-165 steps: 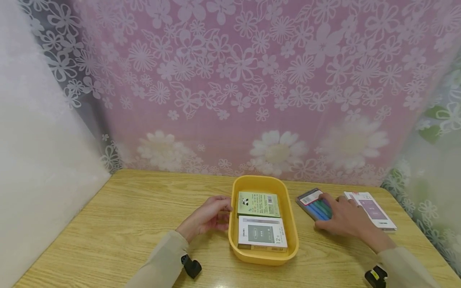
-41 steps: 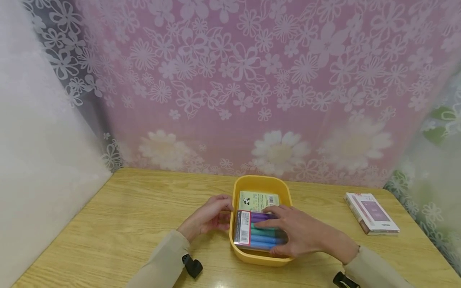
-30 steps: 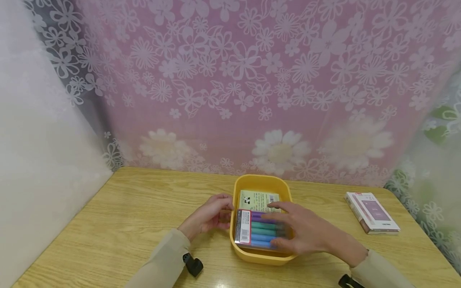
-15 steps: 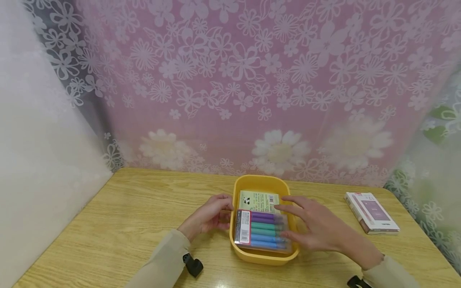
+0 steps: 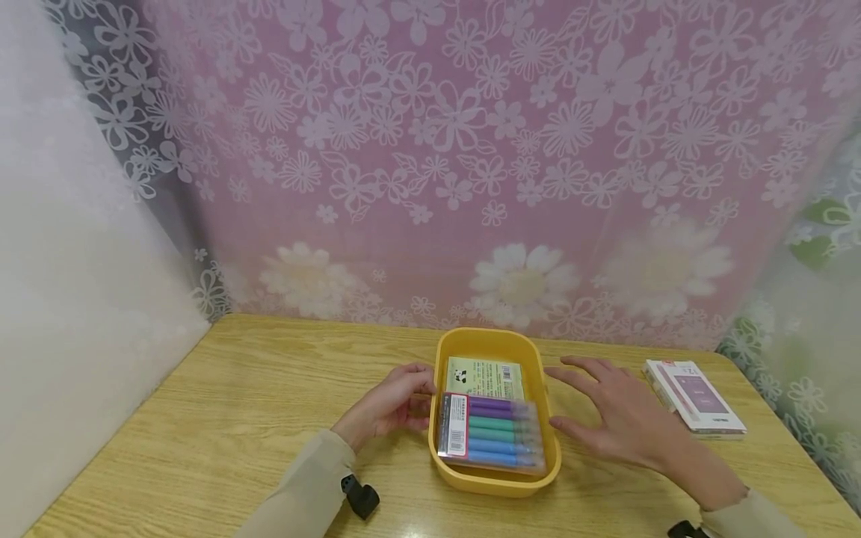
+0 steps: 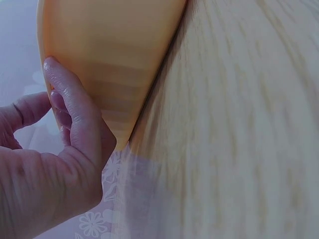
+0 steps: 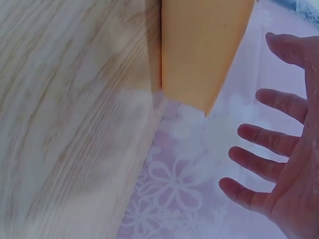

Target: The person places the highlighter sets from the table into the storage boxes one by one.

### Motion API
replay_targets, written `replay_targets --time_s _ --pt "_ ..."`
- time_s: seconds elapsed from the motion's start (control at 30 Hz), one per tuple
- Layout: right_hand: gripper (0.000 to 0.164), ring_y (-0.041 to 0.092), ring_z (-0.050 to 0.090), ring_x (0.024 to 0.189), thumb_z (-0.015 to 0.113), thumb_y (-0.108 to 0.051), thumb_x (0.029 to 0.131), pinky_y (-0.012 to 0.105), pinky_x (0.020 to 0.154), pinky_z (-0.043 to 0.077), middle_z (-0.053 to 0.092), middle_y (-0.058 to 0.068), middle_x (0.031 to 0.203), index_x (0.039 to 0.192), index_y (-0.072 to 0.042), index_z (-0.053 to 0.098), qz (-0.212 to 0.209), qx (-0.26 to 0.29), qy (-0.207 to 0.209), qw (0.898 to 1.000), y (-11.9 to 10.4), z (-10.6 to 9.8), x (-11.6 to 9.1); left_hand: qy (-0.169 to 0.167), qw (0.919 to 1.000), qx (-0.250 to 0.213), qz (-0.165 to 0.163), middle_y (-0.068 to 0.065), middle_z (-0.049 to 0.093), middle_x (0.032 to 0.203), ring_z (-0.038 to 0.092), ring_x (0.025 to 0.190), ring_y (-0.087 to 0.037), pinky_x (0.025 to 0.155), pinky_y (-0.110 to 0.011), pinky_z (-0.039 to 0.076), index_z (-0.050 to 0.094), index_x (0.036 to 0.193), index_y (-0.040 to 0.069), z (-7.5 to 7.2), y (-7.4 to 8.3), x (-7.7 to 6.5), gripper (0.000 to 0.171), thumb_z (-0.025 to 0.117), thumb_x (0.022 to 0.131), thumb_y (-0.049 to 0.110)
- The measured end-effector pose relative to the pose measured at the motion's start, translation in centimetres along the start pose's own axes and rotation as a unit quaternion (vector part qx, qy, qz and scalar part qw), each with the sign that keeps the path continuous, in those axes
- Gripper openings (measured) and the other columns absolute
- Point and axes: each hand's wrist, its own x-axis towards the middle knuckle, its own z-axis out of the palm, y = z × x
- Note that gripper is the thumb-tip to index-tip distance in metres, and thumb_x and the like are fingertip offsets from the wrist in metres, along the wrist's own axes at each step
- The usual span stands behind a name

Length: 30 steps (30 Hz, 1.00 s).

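Observation:
A yellow plastic bin (image 5: 498,489) stands on the table, and my left hand (image 5: 390,400) holds its left rim. In the left wrist view that hand's (image 6: 65,149) fingers bend against the outer wall, with the thumb at the rim. A clear pack of purple, green and blue markers (image 5: 494,433) lies in the bin's near part. Behind it in the bin is a pale green box (image 5: 484,376) with a panda print, partly covered. My right hand (image 5: 625,411) hovers just right of the bin, fingers spread, holding nothing; the right wrist view shows this hand (image 7: 294,144) apart from the bin.
A white box with a purple panel (image 5: 699,396) lies on the wooden table (image 5: 303,373) at the right, beyond my right hand. A pink flowered curtain (image 5: 403,187) hangs along the table's back edge, and a pale sheet (image 5: 87,299) at the left.
My right hand took the marker pack from the table's right side, laid it over the white box in the bin, let go and drew back right. The left hand stayed at the rim.

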Motion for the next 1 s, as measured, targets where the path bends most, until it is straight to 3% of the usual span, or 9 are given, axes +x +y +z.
replay_targets --time_s 0.3,0.53,0.67,1.0 --pt "0.06 0.041 0.064 0.117 0.076 -0.05 0.087 0.064 0.087 0.052 0.065 0.012 0.135 0.14 -0.024 0.063 0.028 -0.019 0.015 0.999 1.3 -0.3 -1.1 0.006 1.0 0.004 0.003 -0.003 0.057 0.097 0.056 0.067 -0.01 0.055 -0.023 0.058 0.053 0.12 0.007 0.1 0.0 0.0 0.035 0.058 0.086 0.015" --pt "0.062 0.044 0.063 0.117 0.077 -0.05 0.085 0.072 0.086 0.049 0.065 0.014 0.134 0.139 -0.023 0.063 0.054 -0.031 0.02 0.998 2.5 -0.6 -1.8 0.006 1.0 0.004 0.0 -0.004 0.057 0.096 0.055 0.067 -0.01 0.056 -0.023 0.057 0.052 0.119 0.007 0.1 0.0 0.1 0.035 0.058 0.086 0.015" --pt "0.063 0.045 0.062 0.116 0.077 -0.05 0.085 0.067 0.084 0.052 0.064 0.017 0.134 0.139 -0.02 0.063 0.062 -0.033 0.025 0.997 3.4 -0.6 -2.3 0.006 1.0 0.004 -0.001 -0.004 0.058 0.096 0.055 0.067 -0.01 0.056 -0.023 0.057 0.052 0.12 0.007 0.1 0.0 0.1 0.036 0.058 0.085 0.015" --pt "0.068 0.049 0.062 0.113 0.073 -0.057 0.086 0.069 0.08 0.049 0.064 0.019 0.134 0.14 -0.017 0.061 0.109 -0.069 0.004 0.992 5.5 -0.5 -3.1 0.007 1.0 0.003 -0.003 -0.005 0.058 0.097 0.056 0.066 -0.011 0.056 -0.024 0.058 0.053 0.12 0.007 0.0 -0.1 0.3 0.037 0.059 0.085 0.016"
